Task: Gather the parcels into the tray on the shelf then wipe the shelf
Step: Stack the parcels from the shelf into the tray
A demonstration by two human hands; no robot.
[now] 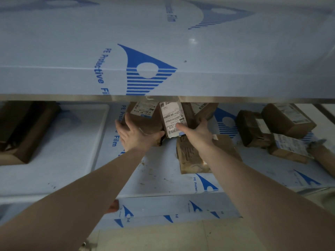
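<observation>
Shelf [159, 180], lower level, blue-printed protective film on it; view from the head camera, looking under the upper shelf [72, 51].

Left end: white tray [101, 134] sits on the shelf, its right rim near the middle. One large brown parcel [23, 131] already lies in it, toward the tray's left side. Most of the tray floor is free, so there is room for the rest.

Middle, toward the back edge: a cluster of parcels partly hidden under the upper shelf's lip. Left hand [134, 134], fingers straight and spread, presses flat against the left side of a brown labelled parcel [145, 122]. Right hand [195, 133] holds the other side of the cluster, thumb lying on the white label of a second parcel [173, 118], fingers reaching round behind it. Judgement: the two hands squeeze the cluster between them so several parcels can go in one lift, rather than one at a time.

In front of the right forearm: a flat brown parcel [192, 156] lies on the shelf, untouched.

Right end: a loose heap of boxes [272, 127], stacked and tilted, plus a brown paper roll [324, 158] near the front right corner.

Dark specks on the film near the front edge, middle. Wiping not yet begun; no cloth visible.
</observation>
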